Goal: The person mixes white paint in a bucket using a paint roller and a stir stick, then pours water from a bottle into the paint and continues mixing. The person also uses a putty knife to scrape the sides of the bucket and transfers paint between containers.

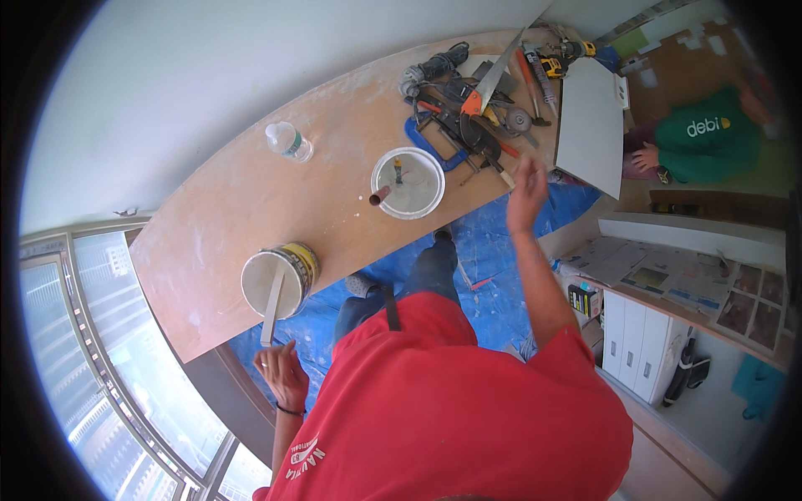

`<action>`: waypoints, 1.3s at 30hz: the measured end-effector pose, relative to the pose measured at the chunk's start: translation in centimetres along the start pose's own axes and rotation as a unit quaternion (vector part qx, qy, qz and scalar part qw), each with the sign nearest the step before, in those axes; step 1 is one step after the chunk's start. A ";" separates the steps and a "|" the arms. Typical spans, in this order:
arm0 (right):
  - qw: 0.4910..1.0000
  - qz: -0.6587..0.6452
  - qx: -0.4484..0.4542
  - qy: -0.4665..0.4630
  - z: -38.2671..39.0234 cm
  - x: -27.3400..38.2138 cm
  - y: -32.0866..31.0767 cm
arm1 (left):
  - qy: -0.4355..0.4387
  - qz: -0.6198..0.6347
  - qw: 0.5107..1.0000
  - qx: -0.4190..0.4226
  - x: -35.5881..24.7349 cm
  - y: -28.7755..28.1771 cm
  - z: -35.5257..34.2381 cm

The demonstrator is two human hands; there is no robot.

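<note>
My left hand point(281, 371) hangs just off the table's near edge, its fingers loosely bent and apart, with nothing seen in them. Close above it is the end of a flat pale stick point(274, 301), which leans across the mouth of a paint-type bucket point(306, 265) with whitish contents. My right hand point(528, 196) is raised by the table's right edge, fingers loosely stretched, nothing visible in it. Nearest to it is a light-coloured tool handle point(501, 173). Between my hands stands a round white tub point(426, 206); a brown cylinder point(380, 195) and a small yellow-and-black item point(398, 172) show there.
The wooden table point(217, 217) carries a clear bottle point(290, 143), a blue clamp point(422, 142), an orange-handled saw point(473, 103), a hammer point(528, 79) and power tools point(434, 68). Blue sheeting point(493, 242) covers the floor. A person in green point(706, 138) is at the far right.
</note>
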State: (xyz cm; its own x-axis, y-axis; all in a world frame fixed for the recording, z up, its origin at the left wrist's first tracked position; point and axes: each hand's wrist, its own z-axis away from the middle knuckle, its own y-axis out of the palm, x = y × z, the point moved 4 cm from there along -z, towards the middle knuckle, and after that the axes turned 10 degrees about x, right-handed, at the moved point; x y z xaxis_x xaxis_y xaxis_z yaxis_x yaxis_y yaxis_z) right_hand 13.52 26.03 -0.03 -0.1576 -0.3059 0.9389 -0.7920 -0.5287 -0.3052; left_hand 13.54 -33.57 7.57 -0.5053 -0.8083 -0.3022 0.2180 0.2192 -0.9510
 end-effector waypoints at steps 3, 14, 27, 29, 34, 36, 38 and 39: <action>0.990 0.098 -0.066 0.070 -16.8 -10.0 -2.2 | -0.095 0.020 0.991 0.087 -1.8 6.9 4.8; 0.812 0.492 0.240 0.203 -42.8 -31.4 8.3 | -0.504 0.255 0.732 0.381 -18.2 14.4 23.5; 0.884 0.243 0.193 0.351 -47.3 -37.9 -0.7 | -0.710 0.423 0.543 0.148 -36.7 18.6 19.9; 0.931 0.161 0.123 0.304 -45.8 -33.7 -5.0 | -0.701 0.426 0.560 0.113 -37.6 20.1 19.8; 0.985 0.092 -0.007 0.145 -32.1 -17.1 -11.7 | -0.651 0.400 0.646 0.023 -37.7 22.3 17.3; 0.984 0.111 0.066 0.120 -23.2 -11.3 -11.3 | -0.614 0.411 0.673 0.007 -36.6 21.9 14.7; 0.974 -0.020 0.217 0.057 -12.5 -6.5 -8.6 | -0.542 0.479 0.688 -0.067 -35.2 20.6 11.2; 0.934 0.015 0.345 0.088 -7.5 -4.5 -7.9 | -0.474 0.506 0.715 -0.090 -34.5 19.5 9.4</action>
State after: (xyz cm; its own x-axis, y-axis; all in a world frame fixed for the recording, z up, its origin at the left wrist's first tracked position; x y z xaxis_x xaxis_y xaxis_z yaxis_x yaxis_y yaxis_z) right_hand 16.03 37.49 -0.68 -0.3169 -0.2262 0.9211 -0.2263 -0.9251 -0.3050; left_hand 43.04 -6.50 0.05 0.6472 -0.1748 -0.7420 -0.0825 0.9516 -0.2961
